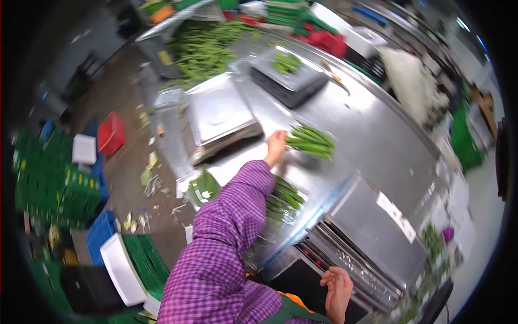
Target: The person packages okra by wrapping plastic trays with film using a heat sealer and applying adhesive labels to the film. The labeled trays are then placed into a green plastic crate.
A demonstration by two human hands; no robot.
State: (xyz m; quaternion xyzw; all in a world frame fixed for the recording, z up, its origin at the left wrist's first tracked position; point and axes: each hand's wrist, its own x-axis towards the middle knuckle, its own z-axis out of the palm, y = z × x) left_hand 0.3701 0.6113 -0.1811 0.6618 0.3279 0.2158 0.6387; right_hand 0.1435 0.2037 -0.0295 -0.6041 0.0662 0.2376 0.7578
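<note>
My left hand (277, 147), at the end of a purple checked sleeve, reaches over the metal table with its fingers closed on the near edge of a small tray of green beans (312, 141). Closer to me, partly behind the sleeve, lie packs of green beans (288, 193) in clear plastic. Low in the view, my right hand (337, 289) hovers by the wrapping machine (372, 227), its fingers loosely bent and apart, holding nothing. Left of my left hand stands a flat-topped scale (220, 110). A second scale (291, 67) farther back carries some beans.
A lined crate heaped with beans (205, 48) stands at the table's far left. A knife (339, 82) lies near the back edge. Green crates (56, 183), a red bin (110, 134) and scraps occupy the floor at left. Full packs (431, 264) sit right of the machine.
</note>
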